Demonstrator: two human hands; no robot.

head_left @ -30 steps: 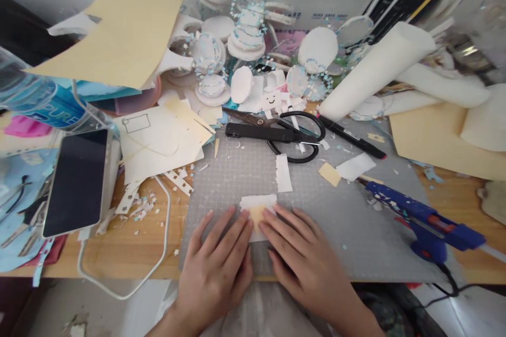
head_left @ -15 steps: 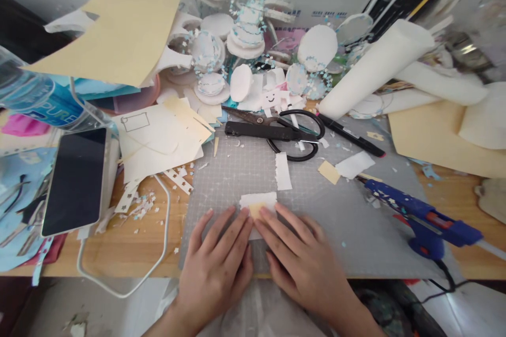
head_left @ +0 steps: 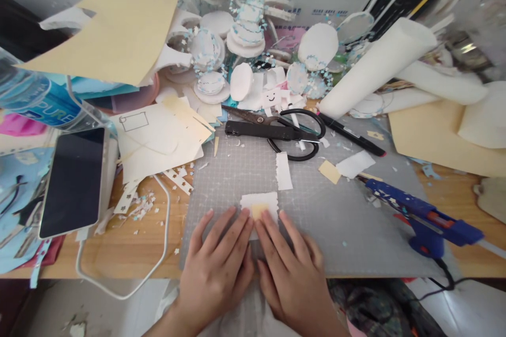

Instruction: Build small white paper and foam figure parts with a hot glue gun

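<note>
Near the front edge of the grey cutting mat (head_left: pixel 221 179), a white piece of paper (head_left: pixel 271 200) with an uneven edge lies flat, partly covered by my fingers. On it sits a small yellow paper square (head_left: pixel 259 211). My left hand (head_left: pixel 217 258) rests palm down with its fingers stretched out, the fingertips on the paper's left part. From the other side my right hand (head_left: pixel 290 263) lies the same way, its fingertips at the yellow square. The lower part of the white piece is hidden under both hands. Beyond it lies a narrow white strip (head_left: pixel 283 171).
Black-handled scissors (head_left: pixel 302 157) and a black cutter knife (head_left: pixel 253 130) lie at the mat's back. A blue glue gun (head_left: pixel 422 216) is on the right, a phone (head_left: pixel 75 181) and water bottle (head_left: pixel 47 97) on the left. White foam rolls (head_left: pixel 379 68) lean at the back right.
My right hand has shifted slightly left and down, its fingers drawing back, so more of the white paper and yellow square shows. The left hand stays almost in place.
</note>
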